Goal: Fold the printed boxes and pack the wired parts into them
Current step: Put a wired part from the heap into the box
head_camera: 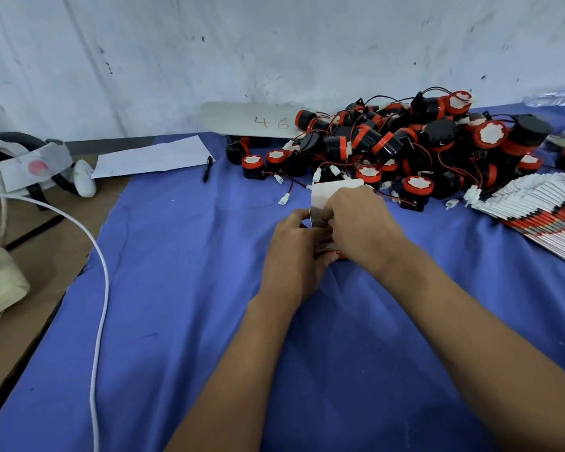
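Cloth: wrinkled blue fabric cloth (pixel 183 288) covers the work surface and serves as the landmark; bare forearms reach in over its near edge.
Left hand: the left hand (pixel 294 256) sits at the middle of the blue cloth, fingers curled around the near end of the small printed cardboard box (pixel 330 197).
Right hand: the right hand (pixel 361 223) is pressed against the left one, fingers curled over the same box from the right side; the 2 hands are together, both clamped on it.
Box: white flap stands up behind the knuckles, a red printed edge shows below them; whether a part is inside cannot be told.
Cable: white round cable (pixel 100 288) curves along the cloth's left edge.
Flat boxes: fanned stack of unfolded white-and-red printed cartons (pixel 542 220) lies on the cloth's right side, just beyond the hands.
Parts: heap of black-and-red round parts with thin red-black wires and white plugs (pixel 405 145) is piled on the cloth's far right, directly behind the held box.
Pen: black pen (pixel 207 168) lies at the cloth's far left edge.
Paper: white sheet of paper (pixel 150 158) lies just left of the pen, overlapping the cloth's far corner.
Card: pale oval board marked "46" (pixel 252 120) leans at the wall behind the cloth.
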Motion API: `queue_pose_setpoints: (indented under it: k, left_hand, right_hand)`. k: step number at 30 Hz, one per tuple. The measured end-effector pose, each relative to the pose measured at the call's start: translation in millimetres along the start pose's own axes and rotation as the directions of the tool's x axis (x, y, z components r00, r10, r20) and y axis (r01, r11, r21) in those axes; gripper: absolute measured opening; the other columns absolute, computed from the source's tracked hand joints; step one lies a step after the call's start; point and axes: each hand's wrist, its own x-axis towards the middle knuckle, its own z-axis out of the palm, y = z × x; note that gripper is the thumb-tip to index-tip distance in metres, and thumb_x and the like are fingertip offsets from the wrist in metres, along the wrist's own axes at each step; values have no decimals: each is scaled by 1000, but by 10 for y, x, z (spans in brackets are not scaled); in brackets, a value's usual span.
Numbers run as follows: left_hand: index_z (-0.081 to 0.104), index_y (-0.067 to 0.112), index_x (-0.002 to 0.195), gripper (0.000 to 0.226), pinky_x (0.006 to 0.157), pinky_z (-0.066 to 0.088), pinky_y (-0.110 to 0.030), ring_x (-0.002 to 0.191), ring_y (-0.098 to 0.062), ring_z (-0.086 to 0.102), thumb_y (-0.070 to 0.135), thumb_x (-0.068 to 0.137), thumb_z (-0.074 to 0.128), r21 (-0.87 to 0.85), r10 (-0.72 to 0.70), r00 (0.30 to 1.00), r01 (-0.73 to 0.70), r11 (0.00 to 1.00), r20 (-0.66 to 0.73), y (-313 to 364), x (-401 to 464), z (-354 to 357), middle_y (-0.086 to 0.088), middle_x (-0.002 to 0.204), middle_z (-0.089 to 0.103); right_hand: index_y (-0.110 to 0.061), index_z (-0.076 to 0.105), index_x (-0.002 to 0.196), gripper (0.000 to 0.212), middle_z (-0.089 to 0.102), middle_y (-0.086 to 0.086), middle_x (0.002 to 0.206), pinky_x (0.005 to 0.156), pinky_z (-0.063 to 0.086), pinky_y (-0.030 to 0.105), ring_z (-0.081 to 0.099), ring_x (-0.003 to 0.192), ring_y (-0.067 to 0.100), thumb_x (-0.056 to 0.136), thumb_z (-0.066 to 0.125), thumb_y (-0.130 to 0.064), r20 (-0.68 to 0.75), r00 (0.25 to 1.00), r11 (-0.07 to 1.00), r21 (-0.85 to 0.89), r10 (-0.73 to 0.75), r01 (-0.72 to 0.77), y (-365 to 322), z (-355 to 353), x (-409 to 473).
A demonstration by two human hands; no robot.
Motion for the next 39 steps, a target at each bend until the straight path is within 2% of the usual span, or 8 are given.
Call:
queue_pose_setpoints:
  k: [3, 9, 15, 22, 25, 29, 36, 39]
  left_hand:
    - [81, 22, 110, 34, 89, 57, -42, 109, -22, 67, 15, 77, 87, -81, 24, 1000, -25, 996, -13, -34, 21, 21, 1, 135, 64]
    - [80, 24, 108, 36, 86, 60, -39, 102, -18, 70, 13, 74, 86, -167, 55, 998, -59, 984, -31, -100, 22, 53, 7, 128, 67]
    - [81, 24, 99, 28, 76, 47, -7, 89, -2, 63, 15, 73, 85, -110, 92, 994, -98, 989, -57, -111, 18, 67, 8, 117, 70]
    - [80, 29, 99, 35, 76, 55, -16, 94, -6, 65, 5, 73, 80, -134, 137, 990, -140, 981, -36, -159, 22, 54, 12, 120, 70]
    - [80, 27, 102, 37, 81, 61, -36, 106, -11, 69, 2, 74, 81, -132, 137, 990, -140, 981, -32, -166, 29, 65, 8, 127, 71]
    - [80, 27, 106, 42, 84, 61, -35, 107, -13, 70, 0, 75, 78, -134, 126, 992, -126, 983, -15, -146, 18, 42, 6, 134, 68]
    - [80, 30, 111, 43, 82, 55, -27, 106, -15, 66, 4, 77, 78, -106, 115, 993, -115, 988, 1, -101, 20, 0, 4, 133, 68]
    - [80, 28, 108, 40, 83, 58, -36, 110, -14, 65, 3, 77, 78, -103, 121, 993, -120, 987, 8, -106, 15, 3, 2, 132, 69]
  right_hand:
    - [-10, 78, 97, 29, 73, 8, 87, 66, 56, 38, 64, 78, 24, 91, 52, -1, -10, 1000, 1000, 22, -20, 21, 70, -17, -4]
    - [-14, 71, 96, 17, 69, 5, 88, 65, 48, 34, 57, 78, 21, 97, 54, -13, -167, 986, 999, -36, -24, 18, 50, 40, -47]
    - [-25, 73, 107, 25, 61, 3, 104, 78, 46, 28, 51, 103, 23, 102, 49, -20, -57, 993, 990, -102, -104, 98, 61, 113, -35]
    - [-16, 70, 108, 23, 42, 5, 102, 73, 38, 29, 36, 87, 18, 95, 57, -2, 156, 961, 969, -59, -227, 239, 69, 9, -27]
    - [-7, 70, 95, 20, 56, 6, 91, 66, 48, 37, 53, 80, 23, 89, 54, 3, 32, 980, 980, 5, -197, 197, 64, 25, -32]
    - [-6, 68, 86, 12, 69, 7, 84, 69, 55, 41, 63, 79, 23, 87, 60, 3, -180, 975, 971, 176, -129, 161, 96, 72, -4]
    - [-15, 82, 90, 25, 69, 8, 94, 78, 53, 34, 61, 86, 17, 92, 61, 0, -154, 971, 943, 254, -181, 216, 212, 67, 29]
    - [-13, 81, 87, 22, 76, 0, 85, 76, 58, 32, 68, 79, 13, 85, 66, 2, -185, 965, 921, 309, -187, 237, 198, 40, 1]
